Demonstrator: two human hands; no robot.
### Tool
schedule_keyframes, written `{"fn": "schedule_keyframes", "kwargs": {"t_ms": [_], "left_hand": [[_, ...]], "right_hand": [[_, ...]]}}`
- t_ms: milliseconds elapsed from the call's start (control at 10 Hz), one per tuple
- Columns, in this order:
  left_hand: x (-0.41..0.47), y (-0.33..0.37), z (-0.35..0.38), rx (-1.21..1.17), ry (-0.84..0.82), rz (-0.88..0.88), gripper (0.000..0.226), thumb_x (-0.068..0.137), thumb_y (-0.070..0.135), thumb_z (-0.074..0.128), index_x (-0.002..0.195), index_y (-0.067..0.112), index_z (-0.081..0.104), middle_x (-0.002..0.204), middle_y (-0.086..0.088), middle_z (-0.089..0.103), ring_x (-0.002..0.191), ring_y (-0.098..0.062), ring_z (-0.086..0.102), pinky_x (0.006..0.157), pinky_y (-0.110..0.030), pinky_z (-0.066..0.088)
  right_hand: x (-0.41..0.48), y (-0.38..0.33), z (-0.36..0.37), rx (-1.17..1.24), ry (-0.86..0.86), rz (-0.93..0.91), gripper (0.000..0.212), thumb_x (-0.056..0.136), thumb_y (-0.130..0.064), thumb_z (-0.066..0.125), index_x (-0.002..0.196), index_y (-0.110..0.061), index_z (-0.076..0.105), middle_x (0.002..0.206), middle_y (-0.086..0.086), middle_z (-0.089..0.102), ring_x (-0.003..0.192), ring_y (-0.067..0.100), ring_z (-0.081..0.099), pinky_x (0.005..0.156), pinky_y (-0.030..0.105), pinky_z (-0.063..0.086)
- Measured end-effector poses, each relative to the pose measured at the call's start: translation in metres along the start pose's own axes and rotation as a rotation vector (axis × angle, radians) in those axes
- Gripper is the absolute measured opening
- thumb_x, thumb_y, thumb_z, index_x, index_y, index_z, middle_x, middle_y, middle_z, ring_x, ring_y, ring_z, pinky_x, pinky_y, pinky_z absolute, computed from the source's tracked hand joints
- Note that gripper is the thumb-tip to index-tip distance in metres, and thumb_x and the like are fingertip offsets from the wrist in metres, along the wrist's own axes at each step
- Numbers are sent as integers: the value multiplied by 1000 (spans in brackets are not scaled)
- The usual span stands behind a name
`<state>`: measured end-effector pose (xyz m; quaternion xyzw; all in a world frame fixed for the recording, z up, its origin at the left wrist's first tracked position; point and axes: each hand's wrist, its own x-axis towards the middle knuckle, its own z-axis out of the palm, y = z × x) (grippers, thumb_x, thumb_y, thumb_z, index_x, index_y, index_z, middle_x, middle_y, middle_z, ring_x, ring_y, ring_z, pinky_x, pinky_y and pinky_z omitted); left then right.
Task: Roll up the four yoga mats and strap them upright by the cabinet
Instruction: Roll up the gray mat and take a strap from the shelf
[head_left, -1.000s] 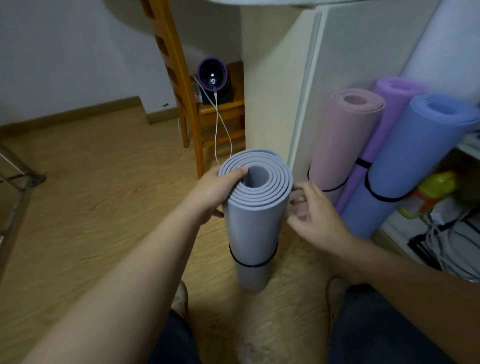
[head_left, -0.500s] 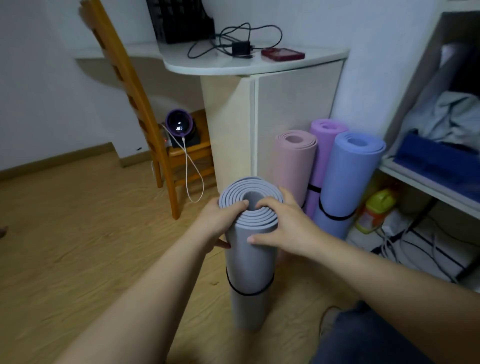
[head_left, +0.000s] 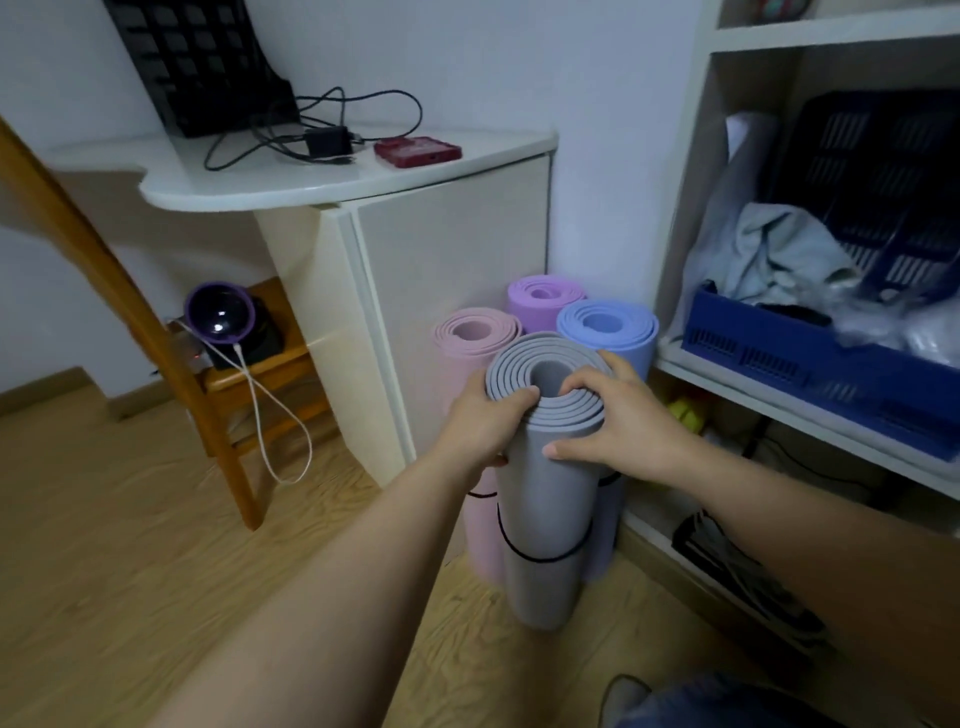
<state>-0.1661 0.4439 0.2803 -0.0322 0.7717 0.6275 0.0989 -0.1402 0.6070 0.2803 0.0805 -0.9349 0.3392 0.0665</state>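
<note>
A rolled grey yoga mat (head_left: 545, 499) stands upright on the floor with a black strap (head_left: 540, 557) around its lower half. My left hand (head_left: 483, 423) grips its top from the left, thumb over the rim. My right hand (head_left: 618, 421) grips the top from the right, fingers curled over the coils. Right behind it stand three rolled mats against the cream cabinet (head_left: 447, 249): pink (head_left: 475, 335), purple (head_left: 543, 293) and blue (head_left: 608, 325). The grey mat touches or nearly touches the pink and blue ones.
A wooden chair (head_left: 171, 374) with a purple gadget and white cable stands left of the cabinet. A white shelf unit (head_left: 691, 208) with a blue crate (head_left: 810, 358) is on the right. Wooden floor (head_left: 130, 545) lies open to the left. My shoe (head_left: 623, 699) is bottom right.
Both hands have carried the grey mat forward and right, up against the three standing mats. One second ago my right hand was beside the roll; now it holds the top.
</note>
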Motion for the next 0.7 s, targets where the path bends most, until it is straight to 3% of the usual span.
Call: {"fn": "schedule_keyframes", "kwargs": {"t_ms": [200,300,400,500,600,700], "left_hand": [[35,-12,12,-7,-53,63,38,89,27,62,123,37,46,114,7,59,103,-17,58,84,-53,55],[41,-23,14,57,-24,146,44,85,38,65,122,43,41,115,12,56,108,-17,56,87,-57,52],[43,-34,18,215,99,354,59,83,37,69,134,32,41,125,7,42,117,-10,48,105,-31,37],[38,-32,18,386,123,463,43,88,25,66,128,17,51,120,2,37,113,-9,47,97,-14,30],[28,-33,12,636,70,538,38,90,25,63,125,14,56,129,-2,40,121,-19,47,103,-24,33],[28,-33,7,705,54,501,45,91,28,60,134,19,50,139,0,36,126,-21,44,106,-29,33]], "right_hand": [[25,29,4,-6,-7,49,55,62,-32,86,108,-25,56,140,6,28,133,17,31,95,14,23],[28,34,13,-6,-25,49,54,64,-34,86,108,-29,54,145,6,24,138,19,27,104,19,25],[31,40,25,-63,40,77,64,68,-36,83,122,-26,50,153,9,13,143,23,19,112,34,28],[31,38,26,-182,175,66,65,68,-37,82,121,-20,49,139,7,29,129,28,35,103,37,38],[25,30,22,-267,122,42,57,75,-37,77,120,-17,49,126,2,41,116,26,43,95,35,40],[24,21,4,-248,31,34,55,79,-34,74,125,-16,51,130,2,48,120,23,46,99,32,38]]}}
